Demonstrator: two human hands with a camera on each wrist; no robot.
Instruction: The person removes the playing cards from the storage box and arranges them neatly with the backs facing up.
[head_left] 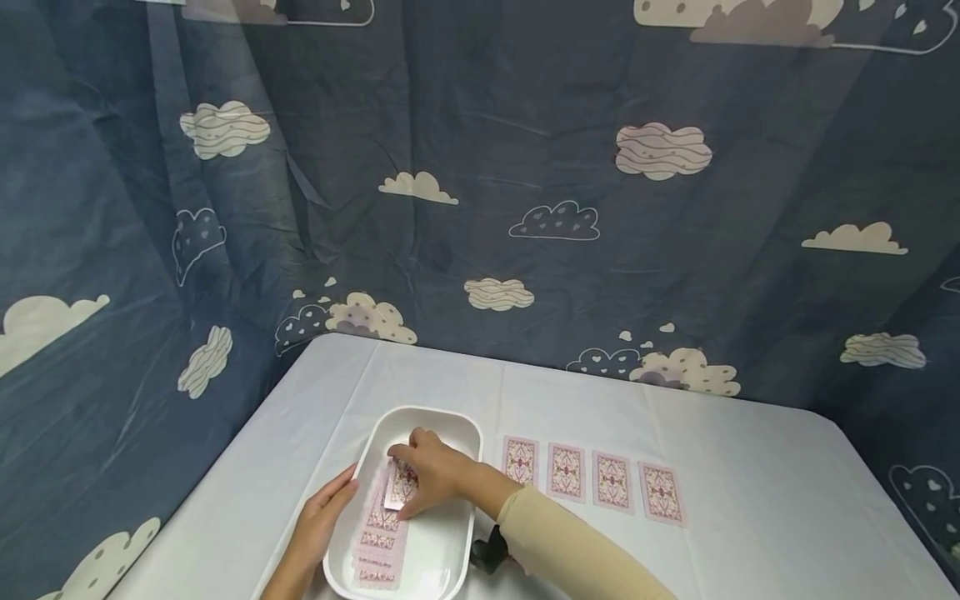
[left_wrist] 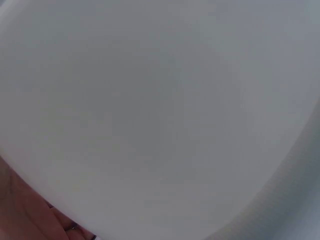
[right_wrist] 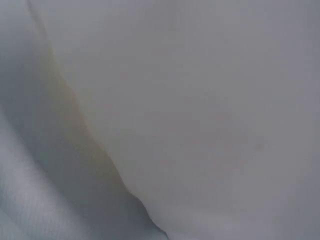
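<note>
Along the left side of a white tray (head_left: 442, 554), an overlapping column of pink patterned cards (head_left: 378, 542) is contained. At the column's upper end, a red-patterned card (head_left: 402, 483) is pinched between thumb and fingers by the grip of the right hand (head_left: 437, 473); whether it is single or stacked cannot be told. The tray's left rim is held by the left hand (head_left: 317, 521). Beside the tray, four matching cards (head_left: 566, 472) are laid in a row on the tabletop (head_left: 787, 500).

Bare tray floor (head_left: 438, 546) beside the right fingers (head_left: 414, 505) — rim (head_left: 479, 438) (forearm (head_left: 491, 489) above) beyond.
</note>
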